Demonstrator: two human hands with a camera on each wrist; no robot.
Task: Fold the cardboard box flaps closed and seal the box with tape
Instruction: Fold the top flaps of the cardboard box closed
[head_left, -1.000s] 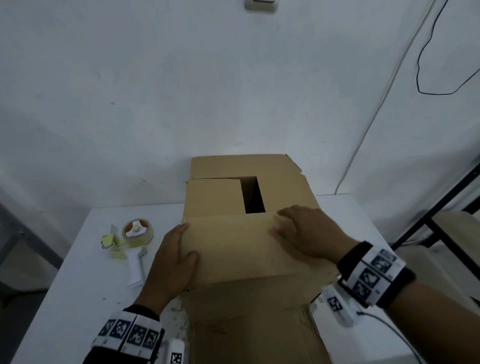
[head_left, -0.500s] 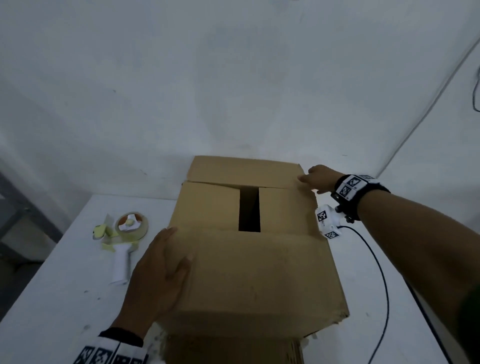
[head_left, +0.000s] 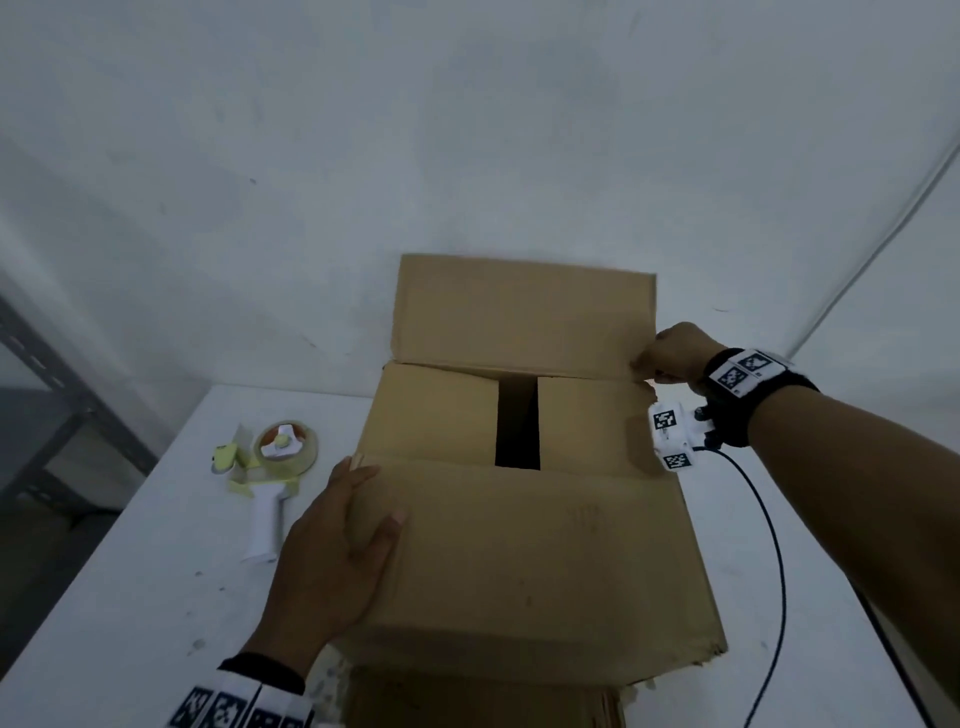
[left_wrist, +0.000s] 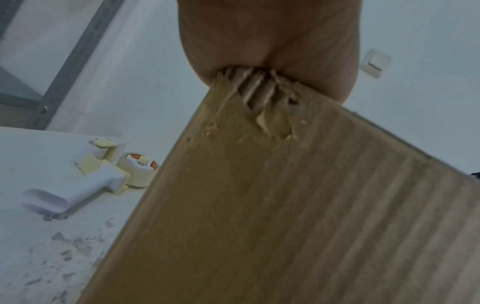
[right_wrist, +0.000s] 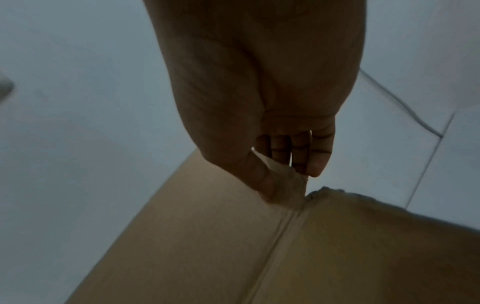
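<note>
A brown cardboard box (head_left: 540, 545) stands on the white table (head_left: 130, 597). Its near flap is folded down and two side flaps lie flat with a dark gap (head_left: 517, 423) between them. The far flap (head_left: 519, 312) stands upright against the wall. My left hand (head_left: 337, 551) lies flat on the near flap's left corner, fingers straight. My right hand (head_left: 670, 353) pinches the right edge of the far flap (right_wrist: 207, 236) near its fold, thumb in front and fingers behind. A tape dispenser (head_left: 270, 478) with a white handle and a tape roll lies left of the box.
A white wall rises right behind the box. A dark cable (head_left: 769, 561) trails from my right wrist across the table right of the box. A grey metal shelf frame (head_left: 57, 415) stands off the table's left edge. A light switch (left_wrist: 375, 62) is on the wall.
My right hand left the near flap and reached to the far flap's right edge, which it now pinches; that flap stands taller. The left hand has stayed on the near flap.
</note>
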